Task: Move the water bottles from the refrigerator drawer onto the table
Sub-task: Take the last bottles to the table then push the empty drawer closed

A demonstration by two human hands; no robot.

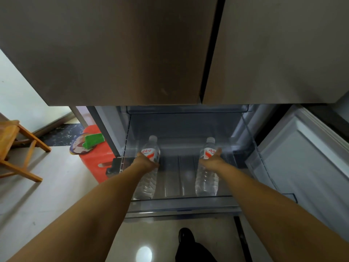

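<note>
Two clear water bottles lie on their sides in the pulled-out refrigerator drawer point(181, 202), one at each end of the floor of the bin. The left bottle point(148, 167) has its long axis running front to back, cap pointing toward the back of the drawer, base near the front wall. The right bottle point(206, 171) lies parallel to it, cap likewise to the rear. Both carry white labels with red markings near the shoulder. The two are well apart, bare ribbed drawer floor between them.

The left hand point(146, 160) is curled over the left bottle at its label, gripping it. The right hand point(212, 159) is spread, fingers straight, thumb out, at the label of the right bottle; contact appears likely, a closed grip is not present.

Above the drawer hang the closed brown upper doors point(117, 53). Floor is pale tile. To the left stand a wooden chair point(17, 148) and a red stool point(98, 157) bearing a green sponge point(94, 140). A dark shoe point(186, 236) shows below the drawer.
</note>
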